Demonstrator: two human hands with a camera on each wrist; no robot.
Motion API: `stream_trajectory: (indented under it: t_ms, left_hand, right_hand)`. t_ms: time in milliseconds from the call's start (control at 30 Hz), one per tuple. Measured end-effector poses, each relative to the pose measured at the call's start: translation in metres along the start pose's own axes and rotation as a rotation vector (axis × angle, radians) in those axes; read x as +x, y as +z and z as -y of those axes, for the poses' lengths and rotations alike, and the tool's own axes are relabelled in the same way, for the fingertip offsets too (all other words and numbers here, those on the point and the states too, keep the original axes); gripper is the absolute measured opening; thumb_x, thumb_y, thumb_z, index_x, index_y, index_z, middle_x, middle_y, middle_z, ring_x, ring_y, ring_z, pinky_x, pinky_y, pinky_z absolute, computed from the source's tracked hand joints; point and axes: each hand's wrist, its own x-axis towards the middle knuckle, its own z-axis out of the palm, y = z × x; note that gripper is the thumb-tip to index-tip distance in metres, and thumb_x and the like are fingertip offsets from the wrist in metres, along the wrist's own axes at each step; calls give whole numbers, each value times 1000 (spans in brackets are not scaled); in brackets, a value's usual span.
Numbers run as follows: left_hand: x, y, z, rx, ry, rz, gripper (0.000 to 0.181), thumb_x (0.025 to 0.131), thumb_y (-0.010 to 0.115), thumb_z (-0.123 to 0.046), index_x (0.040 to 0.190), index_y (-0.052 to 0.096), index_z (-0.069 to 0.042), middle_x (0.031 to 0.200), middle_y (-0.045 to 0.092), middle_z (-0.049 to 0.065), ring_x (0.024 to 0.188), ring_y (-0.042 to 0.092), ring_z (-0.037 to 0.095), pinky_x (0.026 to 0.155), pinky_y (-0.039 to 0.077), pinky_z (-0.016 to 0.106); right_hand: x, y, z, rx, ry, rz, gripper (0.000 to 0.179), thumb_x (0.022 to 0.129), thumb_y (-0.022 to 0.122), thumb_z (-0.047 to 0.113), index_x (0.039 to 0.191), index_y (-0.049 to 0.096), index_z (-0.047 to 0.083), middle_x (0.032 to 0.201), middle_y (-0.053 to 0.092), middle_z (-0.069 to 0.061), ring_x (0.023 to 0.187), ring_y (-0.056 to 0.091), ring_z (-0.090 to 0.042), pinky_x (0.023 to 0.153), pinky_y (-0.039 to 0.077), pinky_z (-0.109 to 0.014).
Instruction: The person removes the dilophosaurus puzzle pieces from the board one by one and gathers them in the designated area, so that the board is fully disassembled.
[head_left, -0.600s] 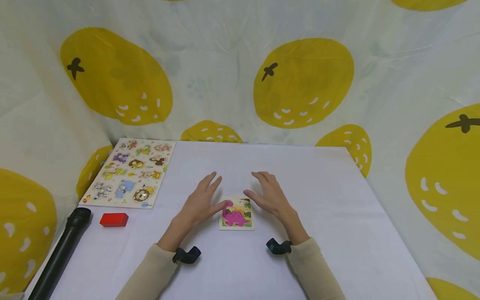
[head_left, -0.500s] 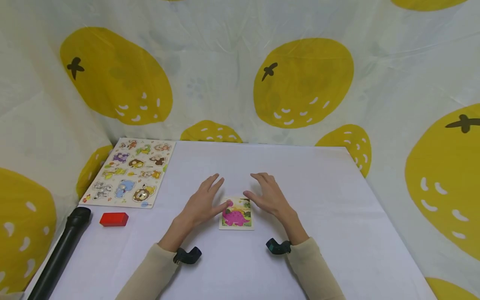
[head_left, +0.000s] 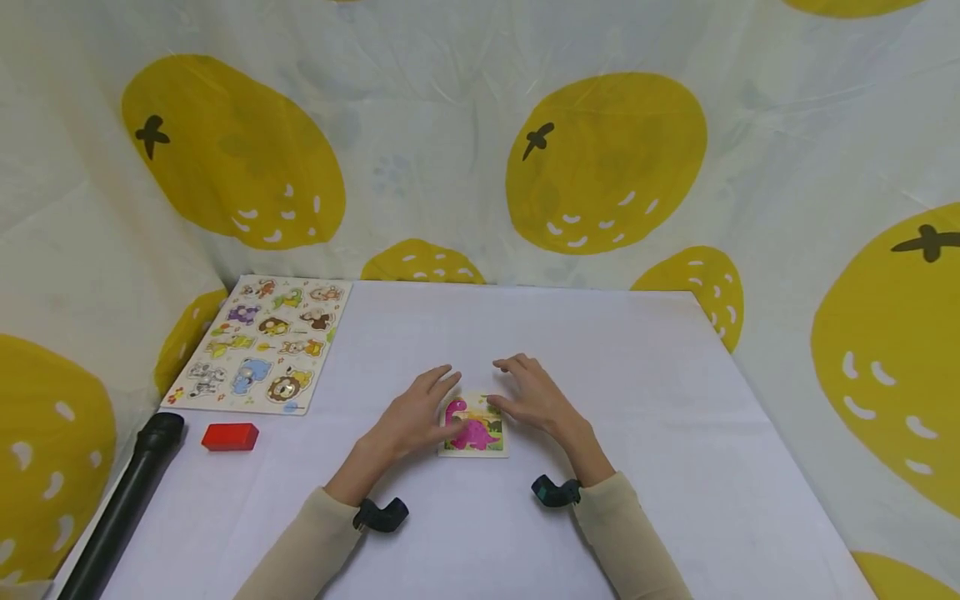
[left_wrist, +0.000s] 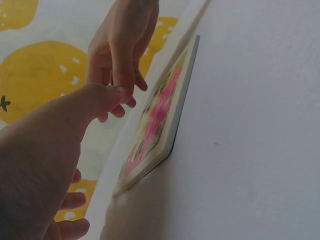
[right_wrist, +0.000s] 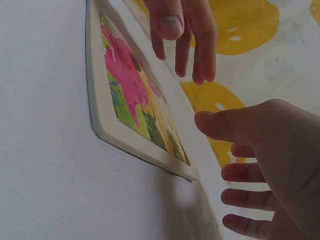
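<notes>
A small square puzzle board (head_left: 476, 440) with a pink dinosaur picture and a pale frame lies flat on the white table. My left hand (head_left: 412, 419) hovers over its left side, fingers spread and the thumb overlapping the picture in the head view. On the other side, my right hand (head_left: 538, 400) hangs at the upper right corner with its thumb over the edge. Both wrist views show a gap between the fingers and the puzzle board (left_wrist: 157, 112). Neither hand holds anything.
At the back left lies a large animal peg board (head_left: 262, 346). A red block (head_left: 229, 437) sits in front of it, beside a long black tube (head_left: 127, 500) along the table's left edge. A curtain with yellow fruit (head_left: 607, 167) hangs behind the table (head_left: 637, 375).
Both hands have come slightly nearer to me and closer together over the puzzle board, the left shifting rightward. The board and the other things stay where they were.
</notes>
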Motion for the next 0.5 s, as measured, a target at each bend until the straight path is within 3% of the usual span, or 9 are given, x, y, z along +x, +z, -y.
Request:
stream_trajectory:
  t_ms: [300, 500]
  left_hand:
    - [-2, 6, -3, -49, -11, 75, 85, 84, 69, -63, 151, 44, -18, 158, 40, 6, 145, 41, 26, 106, 48, 47]
    - [-4, 9, -4, -40, 10, 89, 86, 81, 72, -64, 149, 48, -17, 155, 43, 6, 142, 43, 25, 108, 47, 47]
  right_hand:
    - [-1, 3, -1, 2, 23, 85, 55, 86, 77, 33, 133, 60, 11, 120, 61, -6, 115, 55, -25, 103, 46, -47]
    - [-2, 2, 1, -2, 37, 133, 51, 86, 78, 35, 128, 64, 12, 119, 62, -4, 116, 55, -24, 105, 46, -46]
